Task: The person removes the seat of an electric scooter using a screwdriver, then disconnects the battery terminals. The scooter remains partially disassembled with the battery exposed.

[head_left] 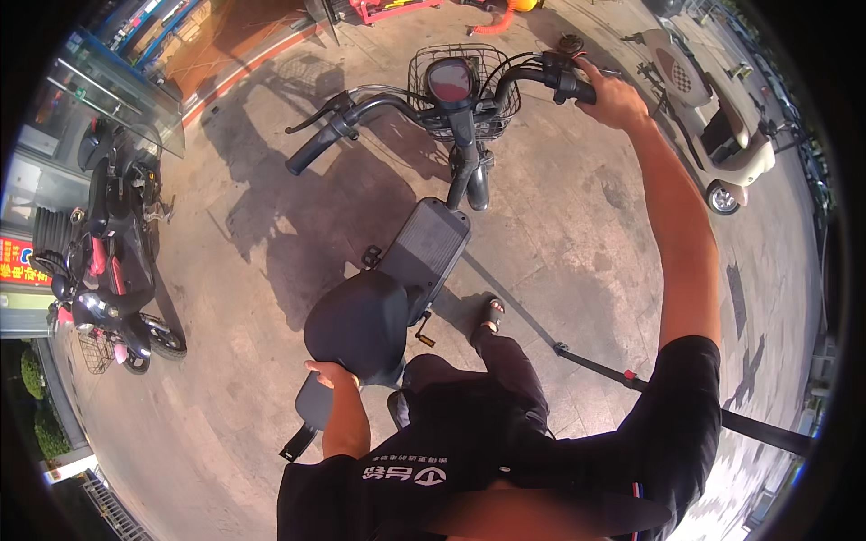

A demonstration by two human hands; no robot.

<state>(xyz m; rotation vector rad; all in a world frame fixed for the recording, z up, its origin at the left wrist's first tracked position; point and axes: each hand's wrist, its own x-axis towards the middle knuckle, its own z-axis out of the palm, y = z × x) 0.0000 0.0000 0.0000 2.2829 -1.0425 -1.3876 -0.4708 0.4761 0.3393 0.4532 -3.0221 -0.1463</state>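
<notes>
An electric bike with a grey-topped frame box stands upright in front of me. My right hand is closed on the right handlebar grip, with a finger stretched toward the brake lever. At the back of the black saddle, my left hand grips the rear edge; some of its fingers are hidden. The left handlebar grip is untouched. Between the bars sit a round display and a wire basket. A pedal sticks out near my leg, and a small rear rack lies behind the saddle.
Dark two-wheelers stand at the left by a glass door. A pale scooter is parked at the far right. A black pole crosses at my right. A red rack and an orange hose are at the far side.
</notes>
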